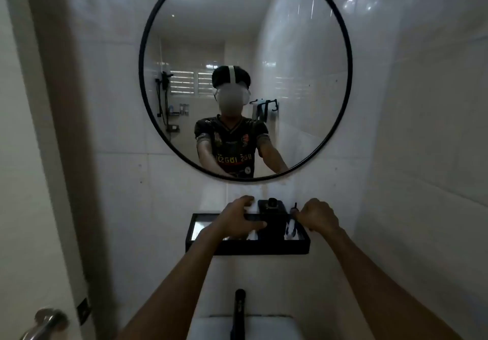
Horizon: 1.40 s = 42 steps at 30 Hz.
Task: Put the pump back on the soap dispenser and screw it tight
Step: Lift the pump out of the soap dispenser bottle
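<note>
On the black wall-mounted shelf (248, 248) we wrap our left hand (241, 216) around the dark square soap dispenser (273, 216) to steady it, while our right hand (318, 215) pinches the thin black pump (294, 207) just beside it.

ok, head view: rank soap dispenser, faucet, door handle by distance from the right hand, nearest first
1. soap dispenser: on the black shelf, just left of the right hand, between both hands.
2. faucet: below, centre, over the sink.
3. door handle: bottom-left corner, farthest.
</note>
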{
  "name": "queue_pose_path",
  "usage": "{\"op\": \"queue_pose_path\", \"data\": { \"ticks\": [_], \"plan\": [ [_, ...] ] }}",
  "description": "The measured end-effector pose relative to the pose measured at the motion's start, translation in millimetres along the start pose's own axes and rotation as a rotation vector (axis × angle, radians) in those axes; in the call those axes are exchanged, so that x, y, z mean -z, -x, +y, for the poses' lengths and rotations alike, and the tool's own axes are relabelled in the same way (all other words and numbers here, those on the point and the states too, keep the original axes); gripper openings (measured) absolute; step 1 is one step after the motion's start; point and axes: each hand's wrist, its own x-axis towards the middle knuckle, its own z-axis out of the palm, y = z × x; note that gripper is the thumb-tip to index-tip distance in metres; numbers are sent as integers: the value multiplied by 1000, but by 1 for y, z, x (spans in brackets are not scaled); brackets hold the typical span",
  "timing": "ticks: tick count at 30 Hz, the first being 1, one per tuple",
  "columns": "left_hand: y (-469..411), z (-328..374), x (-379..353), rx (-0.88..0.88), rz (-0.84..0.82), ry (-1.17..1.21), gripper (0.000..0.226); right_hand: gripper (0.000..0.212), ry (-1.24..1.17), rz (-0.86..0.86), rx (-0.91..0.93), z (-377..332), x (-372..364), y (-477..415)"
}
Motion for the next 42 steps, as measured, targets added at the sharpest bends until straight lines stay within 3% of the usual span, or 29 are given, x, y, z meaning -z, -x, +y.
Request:
{"op": "queue_pose_path", "data": {
  "ticks": [8,15,23,29,34,42],
  "plan": [
    [-14,-11,-20,-19,55,216,80,59,-61,-49,-164,-4,-6,-12],
    [-17,-13,-28,-8,69,337,72,65,-145,-57,-201,0,-12,-22],
    [-12,-12,-29,-10,129,313,66,45,-260,-11,-198,7,-16,-28],
    [-8,-13,-25,-2,76,373,60,44,-389,35,-74,-5,11,-19],
    [-6,-15,-21,-9,62,389,61,24,-494,144,95,-29,54,-1],
    [-5,-15,-19,-31,25,435,62,18,-673,258,314,-55,101,9]
  ]
}}
